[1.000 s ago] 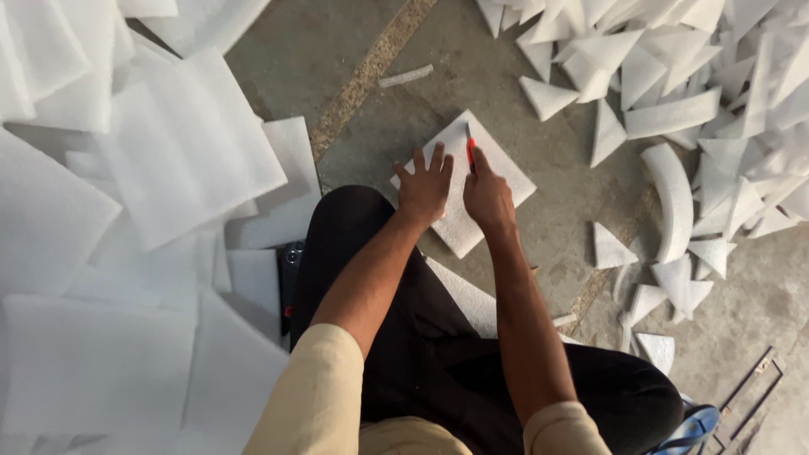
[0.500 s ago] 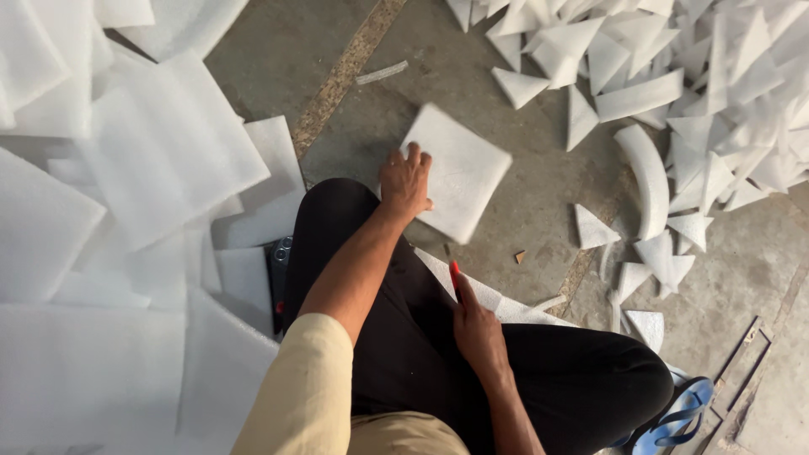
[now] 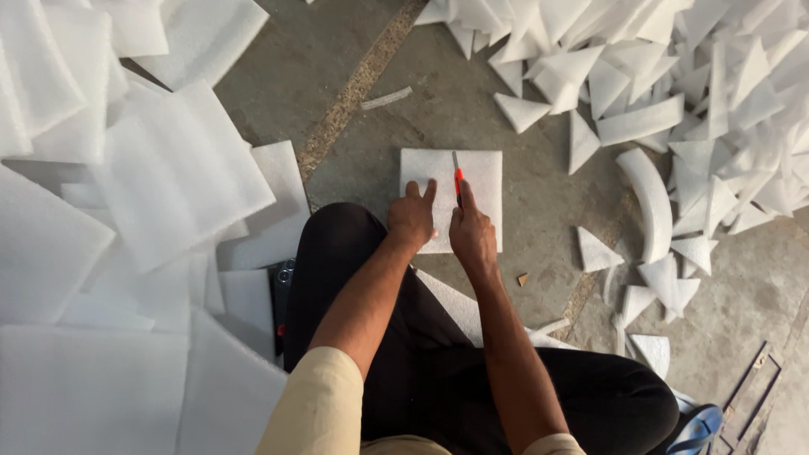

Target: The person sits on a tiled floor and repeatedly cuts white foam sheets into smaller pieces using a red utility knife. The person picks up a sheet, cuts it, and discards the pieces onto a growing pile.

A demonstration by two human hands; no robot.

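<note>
Square white foam sheet (image 3: 472, 181): lies flat on the grey concrete floor (image 3: 337, 50), just beyond the seated person's knee, near the middle of the view. Orange-handled utility knife (image 3: 458, 179): blade extended and resting on the sheet close to its centre line, pointing away from the person. Right hand (image 3: 472, 234): closed around the knife handle, forefinger laid along the top. Left hand (image 3: 411, 217): fingers spread, pressed flat on the near left part of the sheet, just beside the right hand. Black trousers (image 3: 362, 253): one leg folded under the left forearm, the other stretched to the right. Cream sleeves (image 3: 316, 409): short, visible at the bottom edge. Stack of large white foam sheets (image 3: 168, 168): loosely piled, overlapping, filling the left side from far to near. Heap of cut white foam triangles (image 3: 674, 101): spread over the far right, with a curved offcut (image 3: 650, 202) and several loose triangles nearer the person. Thin foam strip (image 3: 387, 99): alone on the floor, far of the square sheet. Dark phone-like object (image 3: 281, 291): between the left pile and the leg, partly covered. Blue sandal (image 3: 699, 430): at the near right corner, partly out of view.
</note>
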